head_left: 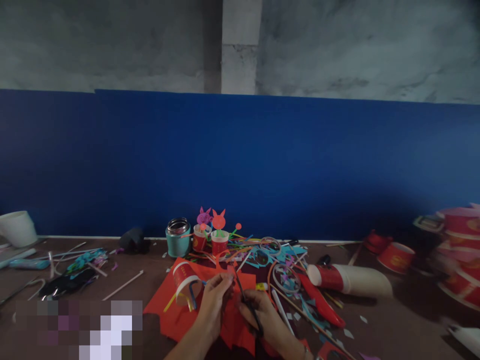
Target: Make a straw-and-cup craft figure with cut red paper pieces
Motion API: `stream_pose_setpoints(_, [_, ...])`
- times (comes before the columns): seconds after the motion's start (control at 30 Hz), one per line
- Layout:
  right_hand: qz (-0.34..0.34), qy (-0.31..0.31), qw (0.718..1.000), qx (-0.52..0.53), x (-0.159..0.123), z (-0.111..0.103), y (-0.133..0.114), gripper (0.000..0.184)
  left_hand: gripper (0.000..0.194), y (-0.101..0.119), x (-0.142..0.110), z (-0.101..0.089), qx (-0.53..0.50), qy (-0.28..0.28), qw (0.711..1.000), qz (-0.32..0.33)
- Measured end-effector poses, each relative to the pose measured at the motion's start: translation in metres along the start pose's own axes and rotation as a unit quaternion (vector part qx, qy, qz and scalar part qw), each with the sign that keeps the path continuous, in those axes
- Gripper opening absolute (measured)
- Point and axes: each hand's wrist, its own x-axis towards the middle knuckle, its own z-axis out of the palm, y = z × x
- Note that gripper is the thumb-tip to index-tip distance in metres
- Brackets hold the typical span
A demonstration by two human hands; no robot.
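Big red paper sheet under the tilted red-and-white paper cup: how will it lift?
The red sheet looks thin: likely floppy and light. The tilted cup rests on it, so lifting may roll that.

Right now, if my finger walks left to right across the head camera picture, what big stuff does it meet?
White cup → teal jar → left hand → right hand → cup stack lying sideways → blurry stack of red cups.

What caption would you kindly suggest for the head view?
Scissors in the right hand, left hand close by, over red paper bearing a tipped cup.
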Motion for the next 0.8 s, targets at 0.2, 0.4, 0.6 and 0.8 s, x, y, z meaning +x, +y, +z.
stream_pose_setpoints(0.2, [-0.003,0.002,1.000,0.016,-0.0003,0.0003,-0.0021,0.035,0.022,0.0017,-0.0010,0.0007,-0.006,0.001,1.000,0.003])
stream_pose_setpoints(0.4, [0.007,0.001,1.000,0.002,0.0015,-0.0005,0.0011,0.035,0.024,0.0009,-0.0005,0.0003,-0.007,0.004,1.000,-0.001])
stream_pose_setpoints(0.6, [0.002,-0.005,1.000,-0.018,0.0027,-0.0014,0.0041,0.034,0.022,0.0033,-0.0020,0.0026,-0.017,-0.004,1.000,-0.007])
stream_pose_setpoints(0.8, [-0.019,0.003,1.000,0.006,-0.0013,0.0001,-0.0037,0.032,0.025,0.0060,-0.0054,0.0065,-0.005,-0.005,1.000,-0.028])
